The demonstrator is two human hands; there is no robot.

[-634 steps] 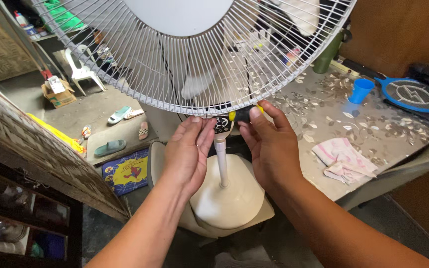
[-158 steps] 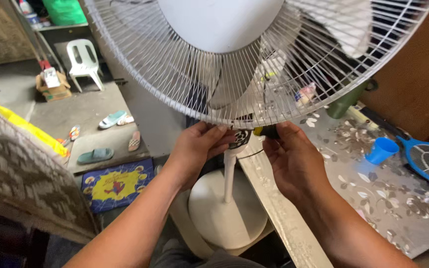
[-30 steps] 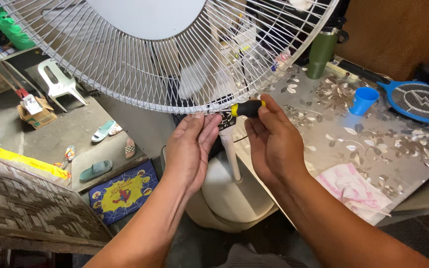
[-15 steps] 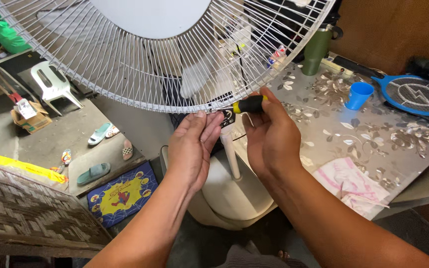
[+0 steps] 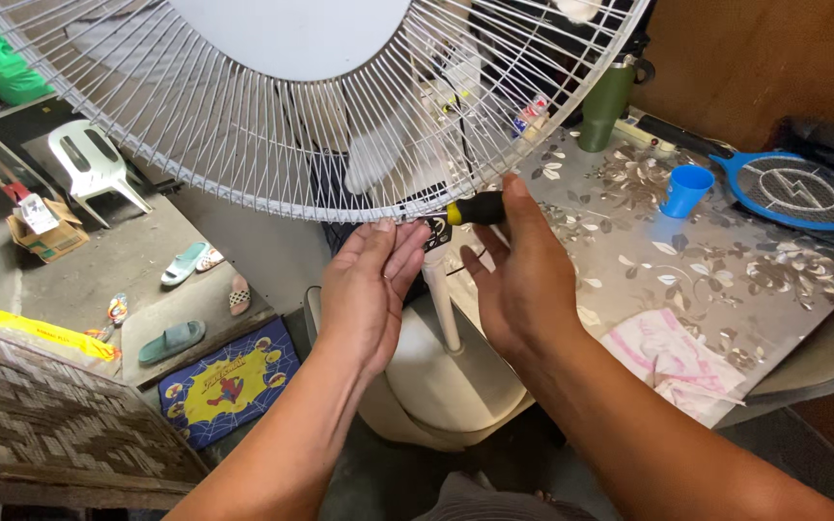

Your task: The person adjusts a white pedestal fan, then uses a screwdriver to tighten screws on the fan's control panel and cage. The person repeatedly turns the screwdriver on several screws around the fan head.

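**Two hands working at the bottom rim of a fan grille**

A white wire fan grille (image 5: 272,116) is filling the top of the view, and everything here is placed against it. The left hand (image 5: 371,289) is reaching up just under the grille's lowest edge, its fingers (image 5: 400,253) lying pressed together and their tips touching the rim beside a small dark clip there. The right hand (image 5: 525,275) is sitting just to the right of that same spot, its fingers pinching a screwdriver (image 5: 473,208) with a black and yellow handle; the handle is lying roughly level against the rim, pointing toward the clip, and the thumb is riding along its top. The tip itself is hidden behind the fingers and wires.

Directly below the grille, the fan's white pole is dropping into a round cream base (image 5: 456,391). To the right of the grille, a table (image 5: 726,280) with a flowered covering is carrying a blue cup (image 5: 685,190), a dark green bottle (image 5: 606,106), a blue racket-shaped swatter (image 5: 795,189) and a pink cloth (image 5: 670,359). Below and left of the grille, sandals (image 5: 172,340) and a bright printed mat (image 5: 224,386) are lying on the floor, with a white plastic chair (image 5: 94,169) farther back.
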